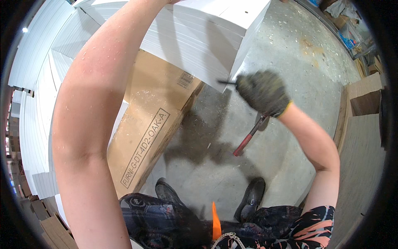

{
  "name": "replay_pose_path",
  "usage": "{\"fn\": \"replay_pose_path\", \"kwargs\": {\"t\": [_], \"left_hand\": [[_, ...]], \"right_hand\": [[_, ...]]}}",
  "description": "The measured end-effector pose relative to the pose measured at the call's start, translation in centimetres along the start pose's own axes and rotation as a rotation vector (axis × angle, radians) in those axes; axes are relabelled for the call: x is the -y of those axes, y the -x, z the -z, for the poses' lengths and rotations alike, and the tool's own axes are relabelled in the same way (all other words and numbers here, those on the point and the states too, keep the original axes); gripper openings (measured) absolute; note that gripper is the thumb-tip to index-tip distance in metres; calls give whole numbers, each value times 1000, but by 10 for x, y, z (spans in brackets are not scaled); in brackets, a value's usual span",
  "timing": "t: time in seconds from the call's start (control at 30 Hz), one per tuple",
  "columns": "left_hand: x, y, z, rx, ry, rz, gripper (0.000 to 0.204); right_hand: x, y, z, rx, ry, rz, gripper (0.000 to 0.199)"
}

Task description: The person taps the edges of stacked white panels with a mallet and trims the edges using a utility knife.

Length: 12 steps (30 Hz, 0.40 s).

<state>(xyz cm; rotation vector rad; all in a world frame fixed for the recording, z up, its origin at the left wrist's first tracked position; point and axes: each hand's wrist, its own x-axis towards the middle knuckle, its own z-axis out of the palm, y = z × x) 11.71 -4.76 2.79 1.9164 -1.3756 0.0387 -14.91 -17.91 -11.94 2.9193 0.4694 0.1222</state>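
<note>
White panels [199,37] stacked on the cardboard box [153,120] look stiff, heavy and sharp-cornered; take them by the long edges. Your gloved right hand [262,92] is clenched on a red-handled tool [248,139] at the stack's corner. Your left hand is out of view. Box contents hidden.

A single head-worn fisheye camera looks steeply down from the person's head, close over the raised forearms, onto the concrete floor [282,54], the shoes and a white panel stack [195,37] just ahead.
</note>
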Motion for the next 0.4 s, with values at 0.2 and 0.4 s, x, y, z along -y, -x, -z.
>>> {"fn": "replay_pose_path", "kwargs": {"t": [0.2,0.4], "left_hand": [[-14,-3,-11,-4,233,104,48],[-7,-2,-10,33,134,70,48]], "right_hand": [[16,13,-114,-67,-132,45,21],[-13,-11,-32,-258,80,65,17]]}}
